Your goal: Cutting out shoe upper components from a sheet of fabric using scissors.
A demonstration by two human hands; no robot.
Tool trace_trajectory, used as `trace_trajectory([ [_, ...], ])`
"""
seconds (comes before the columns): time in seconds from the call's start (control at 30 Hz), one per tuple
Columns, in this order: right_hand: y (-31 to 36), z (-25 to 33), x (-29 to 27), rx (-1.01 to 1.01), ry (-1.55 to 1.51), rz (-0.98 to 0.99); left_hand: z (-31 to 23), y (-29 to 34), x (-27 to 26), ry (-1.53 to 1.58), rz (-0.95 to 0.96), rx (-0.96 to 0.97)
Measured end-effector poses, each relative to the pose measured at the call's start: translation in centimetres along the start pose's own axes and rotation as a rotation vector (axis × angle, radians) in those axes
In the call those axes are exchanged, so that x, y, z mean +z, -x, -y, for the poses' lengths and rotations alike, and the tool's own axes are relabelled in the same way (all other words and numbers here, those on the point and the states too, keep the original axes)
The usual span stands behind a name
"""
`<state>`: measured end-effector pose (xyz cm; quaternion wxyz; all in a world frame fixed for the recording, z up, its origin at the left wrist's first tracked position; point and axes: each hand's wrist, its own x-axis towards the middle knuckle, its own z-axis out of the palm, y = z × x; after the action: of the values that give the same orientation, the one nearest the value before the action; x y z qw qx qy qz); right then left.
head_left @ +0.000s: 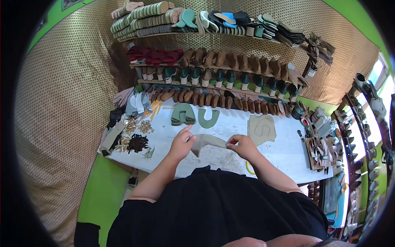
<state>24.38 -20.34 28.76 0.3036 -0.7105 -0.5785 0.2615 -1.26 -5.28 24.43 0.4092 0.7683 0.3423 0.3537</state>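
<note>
Above the white-covered table I hold a curved grey-green shoe-upper piece (210, 140), stretched sideways between both hands. My left hand (181, 144) grips its wider left end, index finger raised, and a pointed corner hangs below. At the narrow right end, my right hand (242, 145) pinches the edge between thumb and fingers. Just beyond lies a U-shaped green piece (208, 124), with a stack of similar green pieces (182, 120) to its left. Pale olive sheets (262, 129) bearing a curved outline lie beyond my right hand.
Dark scraps (138, 143) and small gold-coloured bits (146, 126) lie on the left. A tool rack (317, 153) stands on the right. A yellow curved thing (249, 168) lies by my right forearm. Shelves behind hold shoe lasts (232, 61) and stacked soles (152, 20).
</note>
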Motion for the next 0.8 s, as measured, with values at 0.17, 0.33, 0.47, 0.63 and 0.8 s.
trace_trajectory([
  [0.17,-0.4,-0.2,-0.9,0.056,-0.131,0.028,-1.3,0.1,0.1,-0.242,-0.086,0.155],
  [0.33,-0.9,-1.1,-0.7,0.073,-0.122,0.016,-3.4,-0.1,0.3,-0.232,-0.014,0.04],
  [0.47,-1.0,-2.0,-0.9,0.075,-0.31,0.034,-3.2,-0.2,0.1,-0.204,-0.033,0.036],
  [0.63,-1.4,-3.2,-1.3,0.057,-0.501,0.025,-2.2,-0.2,-0.4,0.004,0.021,-0.096],
  [0.8,-1.6,-3.7,-1.7,0.029,-0.503,-0.074,-3.2,-0.2,-1.2,-0.297,0.226,-0.04],
])
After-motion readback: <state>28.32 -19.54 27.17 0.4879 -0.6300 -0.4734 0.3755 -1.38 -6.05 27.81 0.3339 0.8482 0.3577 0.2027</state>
